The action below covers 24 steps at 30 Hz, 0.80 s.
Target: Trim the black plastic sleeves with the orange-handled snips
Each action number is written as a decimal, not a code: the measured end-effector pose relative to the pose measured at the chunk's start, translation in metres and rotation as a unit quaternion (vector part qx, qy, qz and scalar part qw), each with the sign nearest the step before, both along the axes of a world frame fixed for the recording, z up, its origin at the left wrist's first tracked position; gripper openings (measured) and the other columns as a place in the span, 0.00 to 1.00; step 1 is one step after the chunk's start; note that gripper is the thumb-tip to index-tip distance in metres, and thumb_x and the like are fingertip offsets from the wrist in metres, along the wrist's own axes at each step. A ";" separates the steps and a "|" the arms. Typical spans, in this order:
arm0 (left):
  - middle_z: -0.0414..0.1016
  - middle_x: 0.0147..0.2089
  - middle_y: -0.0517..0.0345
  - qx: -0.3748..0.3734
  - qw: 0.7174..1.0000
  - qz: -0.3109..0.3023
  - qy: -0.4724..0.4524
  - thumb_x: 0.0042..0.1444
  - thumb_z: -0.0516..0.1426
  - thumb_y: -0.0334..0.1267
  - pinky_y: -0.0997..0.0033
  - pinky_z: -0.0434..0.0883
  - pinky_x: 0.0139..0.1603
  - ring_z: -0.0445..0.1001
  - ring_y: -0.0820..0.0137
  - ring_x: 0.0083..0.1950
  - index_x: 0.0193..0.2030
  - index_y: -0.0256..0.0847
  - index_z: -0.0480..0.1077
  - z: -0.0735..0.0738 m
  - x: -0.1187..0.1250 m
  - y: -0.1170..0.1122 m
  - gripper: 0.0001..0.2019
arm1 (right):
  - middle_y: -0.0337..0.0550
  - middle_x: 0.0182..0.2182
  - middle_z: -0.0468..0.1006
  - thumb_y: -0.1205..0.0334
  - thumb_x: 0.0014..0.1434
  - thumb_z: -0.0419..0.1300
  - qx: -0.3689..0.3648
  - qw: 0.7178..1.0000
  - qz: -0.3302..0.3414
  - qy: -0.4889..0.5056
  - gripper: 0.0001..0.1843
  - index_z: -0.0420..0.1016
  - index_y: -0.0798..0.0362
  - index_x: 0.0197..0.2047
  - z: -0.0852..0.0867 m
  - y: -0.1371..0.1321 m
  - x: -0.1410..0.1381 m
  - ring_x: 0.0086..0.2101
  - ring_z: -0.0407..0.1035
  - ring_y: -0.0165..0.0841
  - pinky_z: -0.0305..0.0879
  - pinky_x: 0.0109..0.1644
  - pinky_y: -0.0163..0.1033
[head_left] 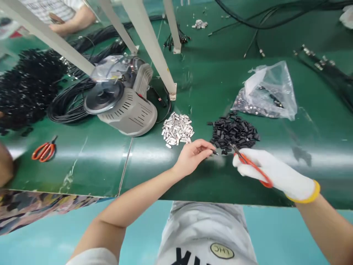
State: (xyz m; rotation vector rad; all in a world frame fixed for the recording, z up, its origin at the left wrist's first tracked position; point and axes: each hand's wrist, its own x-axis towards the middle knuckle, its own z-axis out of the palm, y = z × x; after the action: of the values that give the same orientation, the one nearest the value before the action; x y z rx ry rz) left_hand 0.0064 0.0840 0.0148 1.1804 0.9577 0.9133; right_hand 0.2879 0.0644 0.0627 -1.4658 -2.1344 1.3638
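Nearest, well this side of the black pile (pixel 234 132), a pale shirt (pixel 204 232) carries an oval badge (pixel 222 251) that seems to read "LHC"; big dark letters beside it are cut off by the frame, and a small line above is too faint to read. At the pile's near left edge, the bare left hand (pixel 194 156) pinches a small black piece (pixel 214 151). The gloved right hand (pixel 261 168) wraps around a red-handled tool (pixel 255 167), its tip at the pile's near edge. Left of the pile lie silver pieces (pixel 178 129); beyond it, rightward, a clear bag (pixel 288 90).
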 end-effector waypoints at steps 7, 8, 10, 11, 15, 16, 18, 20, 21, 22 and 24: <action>0.82 0.37 0.53 0.012 0.997 0.029 -0.065 0.64 0.66 0.46 0.72 0.78 0.41 0.83 0.71 0.35 0.46 0.36 0.75 0.016 -0.013 -0.007 0.15 | 0.40 0.26 0.72 0.33 0.68 0.53 0.265 0.928 0.055 -0.256 0.26 0.66 0.50 0.36 0.011 0.011 -0.057 0.27 0.61 0.32 0.47 0.36 0.39; 0.82 0.37 0.54 0.020 0.997 0.046 -0.065 0.63 0.66 0.46 0.72 0.78 0.41 0.82 0.72 0.35 0.47 0.36 0.75 0.014 -0.014 -0.006 0.15 | 0.40 0.26 0.72 0.33 0.67 0.54 0.273 0.925 0.063 -0.259 0.26 0.66 0.50 0.36 0.010 0.013 -0.060 0.27 0.62 0.32 0.47 0.36 0.39; 0.81 0.37 0.55 0.031 0.995 0.072 -0.060 0.62 0.67 0.46 0.72 0.78 0.42 0.81 0.73 0.34 0.48 0.36 0.76 0.010 -0.018 -0.003 0.16 | 0.39 0.27 0.72 0.34 0.67 0.55 0.287 0.921 0.078 -0.253 0.26 0.67 0.50 0.37 0.007 0.017 -0.066 0.28 0.64 0.33 0.47 0.37 0.39; 0.81 0.37 0.55 0.034 0.995 0.080 -0.056 0.62 0.67 0.46 0.72 0.78 0.42 0.81 0.73 0.35 0.49 0.36 0.76 0.009 -0.021 -0.002 0.16 | 0.39 0.27 0.73 0.34 0.67 0.55 0.295 0.919 0.082 -0.250 0.25 0.68 0.50 0.37 0.005 0.018 -0.069 0.29 0.65 0.34 0.48 0.38 0.40; 0.81 0.38 0.55 0.021 0.994 0.083 -0.073 0.61 0.67 0.42 0.70 0.77 0.44 0.81 0.72 0.35 0.47 0.37 0.75 0.009 -0.030 -0.001 0.13 | 0.41 0.27 0.73 0.37 0.69 0.52 0.332 0.902 0.065 -0.269 0.25 0.72 0.51 0.40 -0.003 0.022 -0.085 0.32 0.67 0.37 0.50 0.41 0.41; 0.81 0.39 0.54 0.013 0.993 0.080 -0.084 0.62 0.67 0.41 0.70 0.77 0.44 0.81 0.72 0.36 0.46 0.37 0.74 0.010 -0.032 -0.001 0.12 | 0.42 0.27 0.72 0.37 0.70 0.52 0.341 0.897 0.055 -0.276 0.25 0.72 0.51 0.40 -0.005 0.022 -0.088 0.32 0.67 0.37 0.50 0.41 0.41; 0.82 0.41 0.53 -0.003 0.992 0.073 -0.107 0.63 0.66 0.40 0.69 0.76 0.42 0.81 0.72 0.35 0.44 0.38 0.72 0.012 -0.035 -0.002 0.10 | 0.41 0.26 0.71 0.39 0.70 0.52 0.357 0.888 0.039 -0.288 0.24 0.73 0.51 0.39 -0.008 0.022 -0.092 0.31 0.66 0.37 0.50 0.41 0.42; 0.82 0.40 0.54 -0.020 0.990 0.066 -0.123 0.64 0.64 0.38 0.69 0.75 0.39 0.79 0.72 0.32 0.43 0.39 0.70 0.014 -0.036 -0.004 0.08 | 0.40 0.25 0.70 0.40 0.70 0.52 0.378 0.875 0.030 -0.301 0.23 0.74 0.51 0.40 -0.011 0.021 -0.093 0.30 0.64 0.37 0.49 0.41 0.42; 0.81 0.38 0.55 -0.030 0.990 0.063 -0.126 0.64 0.63 0.36 0.70 0.74 0.36 0.78 0.74 0.30 0.44 0.39 0.70 0.015 -0.036 -0.005 0.06 | 0.40 0.25 0.70 0.41 0.69 0.53 0.389 0.868 0.027 -0.308 0.22 0.74 0.51 0.40 -0.011 0.021 -0.093 0.29 0.63 0.37 0.49 0.41 0.43; 0.80 0.36 0.57 -0.043 0.989 0.059 -0.126 0.64 0.62 0.36 0.71 0.72 0.34 0.75 0.75 0.28 0.44 0.39 0.71 0.016 -0.036 -0.006 0.06 | 0.40 0.25 0.70 0.41 0.69 0.54 0.400 0.861 0.024 -0.315 0.21 0.74 0.51 0.41 -0.012 0.020 -0.092 0.30 0.63 0.37 0.48 0.41 0.43; 0.76 0.31 0.59 -0.086 0.987 0.043 -0.130 0.63 0.61 0.35 0.74 0.67 0.29 0.69 0.77 0.25 0.45 0.38 0.73 0.018 -0.035 -0.007 0.05 | 0.41 0.26 0.69 0.43 0.68 0.55 0.416 0.850 0.026 -0.323 0.20 0.74 0.51 0.40 -0.012 0.018 -0.089 0.30 0.61 0.37 0.48 0.41 0.43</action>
State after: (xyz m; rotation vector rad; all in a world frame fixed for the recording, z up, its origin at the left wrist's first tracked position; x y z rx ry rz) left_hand -0.0282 0.0772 0.0326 0.8550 0.8615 1.0042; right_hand 0.1984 0.0826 0.0504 -1.5491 -2.6062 -0.2004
